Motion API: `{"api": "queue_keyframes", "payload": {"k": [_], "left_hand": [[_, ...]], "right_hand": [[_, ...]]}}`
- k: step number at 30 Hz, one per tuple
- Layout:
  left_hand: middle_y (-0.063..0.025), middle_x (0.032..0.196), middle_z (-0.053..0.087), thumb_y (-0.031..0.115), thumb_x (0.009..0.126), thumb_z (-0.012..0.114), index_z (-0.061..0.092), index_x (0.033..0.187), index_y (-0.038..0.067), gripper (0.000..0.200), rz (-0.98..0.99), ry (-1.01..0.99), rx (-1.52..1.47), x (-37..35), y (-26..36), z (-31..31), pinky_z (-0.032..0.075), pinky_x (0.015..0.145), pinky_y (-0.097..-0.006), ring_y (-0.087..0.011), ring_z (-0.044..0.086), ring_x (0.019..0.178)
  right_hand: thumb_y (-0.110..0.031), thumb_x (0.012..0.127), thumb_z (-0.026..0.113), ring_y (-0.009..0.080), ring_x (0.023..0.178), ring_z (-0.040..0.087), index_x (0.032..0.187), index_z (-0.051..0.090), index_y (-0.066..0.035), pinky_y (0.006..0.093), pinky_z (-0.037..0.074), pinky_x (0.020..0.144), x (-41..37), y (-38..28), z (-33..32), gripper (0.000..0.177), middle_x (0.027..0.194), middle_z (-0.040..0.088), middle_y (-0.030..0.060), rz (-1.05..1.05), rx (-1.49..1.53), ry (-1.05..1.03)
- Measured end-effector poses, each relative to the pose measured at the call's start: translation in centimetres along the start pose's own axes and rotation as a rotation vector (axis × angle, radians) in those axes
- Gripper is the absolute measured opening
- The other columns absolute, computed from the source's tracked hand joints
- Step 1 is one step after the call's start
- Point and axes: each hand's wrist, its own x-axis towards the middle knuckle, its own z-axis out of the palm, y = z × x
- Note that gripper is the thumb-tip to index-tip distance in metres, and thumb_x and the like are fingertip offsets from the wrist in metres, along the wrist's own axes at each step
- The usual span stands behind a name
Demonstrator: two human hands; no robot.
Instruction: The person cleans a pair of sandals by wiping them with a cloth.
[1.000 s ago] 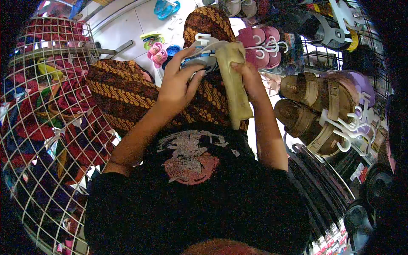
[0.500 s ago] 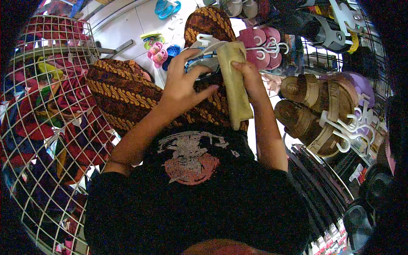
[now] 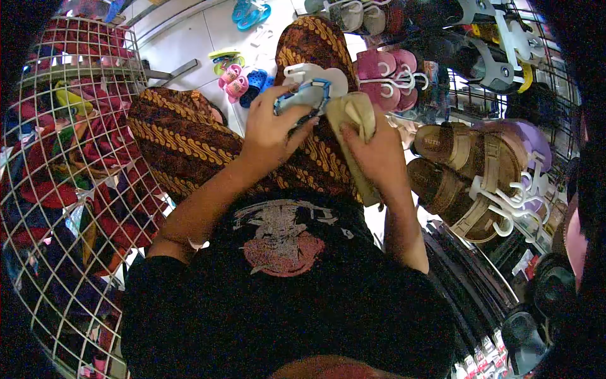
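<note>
A pale sandal with blue-and-white straps (image 3: 306,95) is held in my left hand (image 3: 270,123), whose fingers wrap round its near side. A white plastic hanger (image 3: 304,71) shows at the sandal's far end. My right hand (image 3: 377,148) grips a folded yellowish cloth (image 3: 346,126), which lies against the sandal's right side and hangs down toward my lap. Both hands are above my legs, covered in brown patterned fabric (image 3: 312,44).
At left stands a wire basket (image 3: 76,145) of colourful goods. Brown sandals (image 3: 467,164) and pink sandals (image 3: 388,79) hang on racks at right. Small pink clogs (image 3: 233,83) and turquoise sandals (image 3: 251,14) are on the tiled floor (image 3: 189,38).
My right hand has moved down slightly and wraps more round the cloth, whose top is now folded over. The sandal in my left hand has tilted, showing more of its sole.
</note>
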Motion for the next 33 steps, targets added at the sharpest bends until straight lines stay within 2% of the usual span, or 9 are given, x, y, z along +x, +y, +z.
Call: {"api": "queue_keyframes", "payload": {"k": [2,4,6,11,14,16,28,32,33], "left_hand": [[-0.0163,0.113,0.058,0.019,0.073,0.077,0.068,0.095,0.009,0.026,0.077,0.009,0.017,0.0,0.1,0.1,0.044,0.089,-0.0443,-0.0337,0.057,0.106],[-0.0156,0.112,0.058,0.018,0.072,0.077,0.067,0.093,0.009,0.025,0.071,0.023,0.020,0.0,0.2,0.4,0.044,0.089,-0.0442,-0.0327,0.056,0.107],[-0.0151,0.112,0.058,0.019,0.071,0.078,0.068,0.093,0.009,0.025,0.070,0.019,0.035,-0.2,0.0,0.3,0.044,0.089,-0.0441,-0.0324,0.056,0.107],[-0.0138,0.112,0.057,0.020,0.071,0.078,0.068,0.094,0.010,0.026,0.067,-0.007,0.028,-0.4,-0.2,0.4,0.040,0.092,-0.0466,-0.0314,0.055,0.107],[-0.0135,0.112,0.057,0.021,0.072,0.077,0.068,0.093,0.010,0.025,0.075,-0.034,0.030,-0.5,-0.5,0.2,0.039,0.093,-0.0477,-0.0309,0.055,0.107],[-0.0132,0.112,0.057,0.022,0.072,0.077,0.068,0.093,0.011,0.025,0.080,-0.034,0.024,-0.4,-0.6,0.2,0.039,0.093,-0.0476,-0.0305,0.055,0.107],[-0.0099,0.116,0.058,0.026,0.066,0.081,0.070,0.089,0.014,0.028,0.024,0.018,-0.011,-0.4,-0.5,0.0,0.041,0.092,-0.0457,-0.0270,0.055,0.111],[-0.0094,0.118,0.058,0.024,0.068,0.079,0.070,0.092,0.015,0.027,0.066,0.030,-0.014,-0.7,-0.9,0.3,0.039,0.095,-0.0476,-0.0263,0.054,0.112],[-0.0092,0.118,0.057,0.024,0.068,0.079,0.070,0.092,0.015,0.027,0.069,0.038,-0.013,-0.6,-1.0,0.4,0.039,0.096,-0.0481,-0.0261,0.054,0.112]], "right_hand": [[-0.033,0.083,0.067,0.0403,0.099,0.064,0.125,0.052,0.000,0.0438,0.050,0.085,0.8,-0.7,-0.4,0.056,0.102,0.066,0.0250,0.202,0.046,0.164],[-0.046,0.085,0.063,0.0470,0.082,0.064,0.119,0.050,-0.004,0.0525,0.051,0.069,1.0,0.6,1.4,0.056,0.086,0.065,0.0295,0.060,0.011,0.243],[-0.043,0.085,0.063,0.0466,0.081,0.064,0.121,0.049,-0.004,0.0523,0.052,0.069,-0.1,1.0,2.6,0.055,0.085,0.065,0.0291,-0.078,-0.041,0.017],[-0.038,0.085,0.065,0.0444,0.082,0.065,0.116,0.049,-0.004,0.0499,0.053,0.070,1.5,1.4,2.4,0.049,0.088,0.066,0.0274,0.000,0.045,0.239],[-0.037,0.086,0.064,0.0429,0.084,0.065,0.116,0.052,-0.004,0.0488,0.053,0.072,0.5,1.6,3.7,0.047,0.089,0.066,0.0257,-0.118,0.033,0.102],[-0.029,0.086,0.065,0.0400,0.099,0.064,0.121,0.053,-0.001,0.0418,0.050,0.084,1.1,0.4,1.1,0.047,0.103,0.065,0.0241,0.081,0.145,0.077],[-0.027,0.086,0.067,0.0312,0.098,0.066,0.119,0.056,-0.003,0.0395,0.050,0.084,0.6,1.1,2.8,0.042,0.106,0.067,0.0188,-0.027,-0.048,0.030],[-0.039,0.084,0.066,0.0456,0.078,0.064,0.118,0.050,-0.006,0.0508,0.053,0.065,2.0,2.9,2.2,0.050,0.083,0.065,0.0262,-0.157,-0.019,0.162],[-0.037,0.084,0.066,0.0444,0.078,0.064,0.122,0.049,-0.007,0.0485,0.053,0.065,1.7,2.6,2.9,0.052,0.085,0.065,0.0250,-0.073,-0.060,0.117]]}}
